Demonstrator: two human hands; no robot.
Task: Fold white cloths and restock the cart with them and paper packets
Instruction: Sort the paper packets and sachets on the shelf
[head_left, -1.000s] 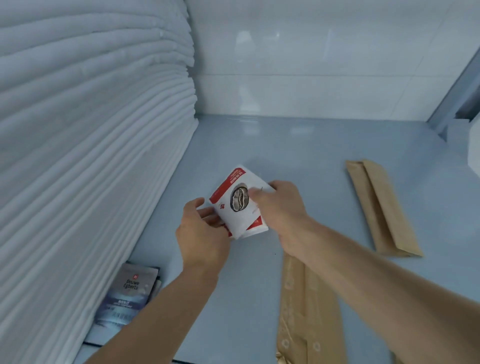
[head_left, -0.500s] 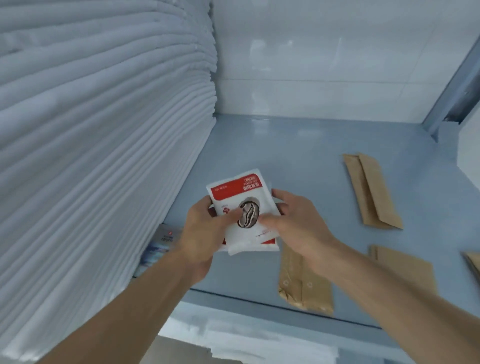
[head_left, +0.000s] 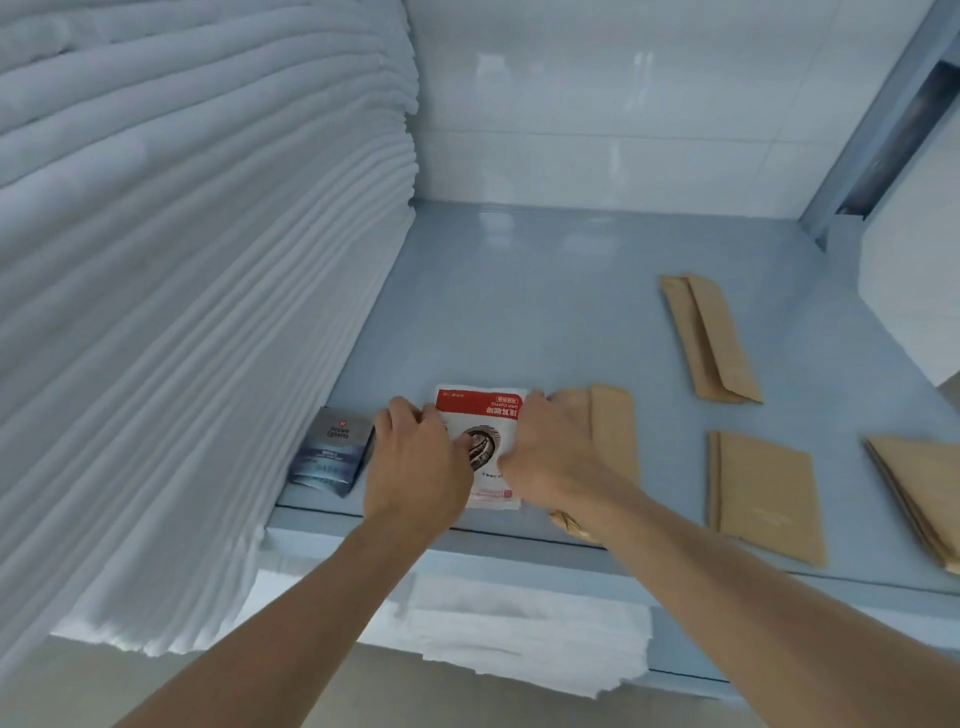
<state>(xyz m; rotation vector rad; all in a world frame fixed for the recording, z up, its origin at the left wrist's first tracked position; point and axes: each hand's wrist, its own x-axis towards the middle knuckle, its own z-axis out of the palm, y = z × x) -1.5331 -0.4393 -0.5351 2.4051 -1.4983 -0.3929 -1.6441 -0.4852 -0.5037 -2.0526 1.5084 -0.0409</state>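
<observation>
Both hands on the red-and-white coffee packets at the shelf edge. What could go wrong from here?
1. The red-and-white packets lie near the shelf's front edge; letting go unevenly could slide them off.
2. The right hand lies over a brown paper packet, so pulling back may drag it.
3. The left hand is close to the dark blue packet beside the white cloth stack and could nudge it.

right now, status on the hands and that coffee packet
Left hand and right hand both grip the red and white coffee packet, down on the cart shelf. Blue packet close left, brown paper packet close right. Nothing blocking.
</observation>
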